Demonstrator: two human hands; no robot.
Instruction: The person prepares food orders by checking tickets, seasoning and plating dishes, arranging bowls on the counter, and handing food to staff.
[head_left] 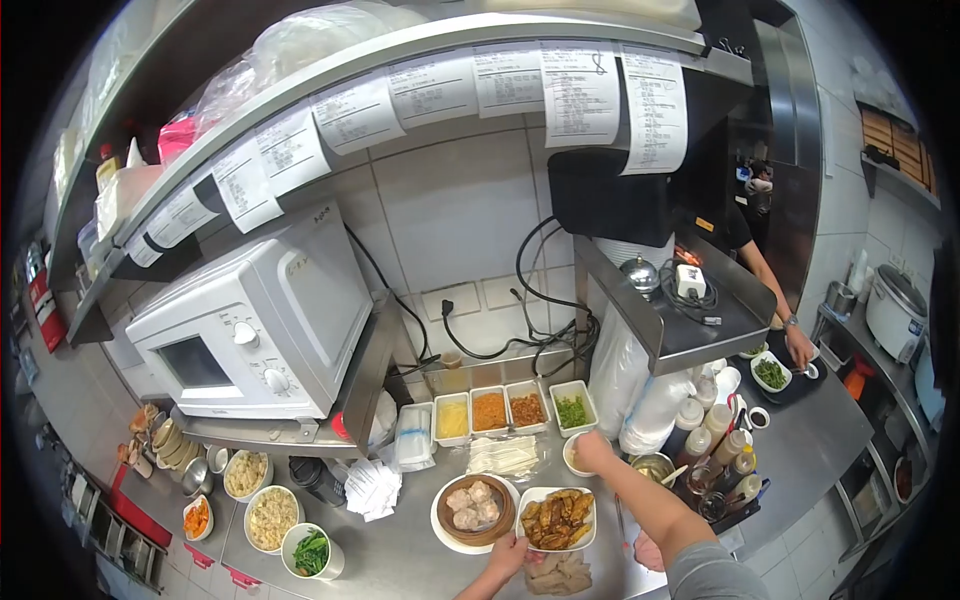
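My left hand (508,553) is closed at the lower left corner of a square white bowl (524,541), its thumb by the rim. Browned, glazed pieces of food (557,517) fill that bowl. Just left of it, a round bamboo steamer (447,519) with pale dumplings (474,505) stands on a white plate (440,532). My right hand (594,453) reaches into a small round bowl (569,463) behind the square one. Its fingers are bunched together, and what they hold is hidden. A crumpled brown cloth (558,575) lies in front of the square bowl.
Several tubs of toppings, one with chopped greens (571,411), line the back. Sauce bottles (718,420) crowd the right. A microwave (235,320) sits on a raised shelf at left, near bowls of rice (272,518). Another person's hand (799,347) is beside a bowl of greens (770,374).
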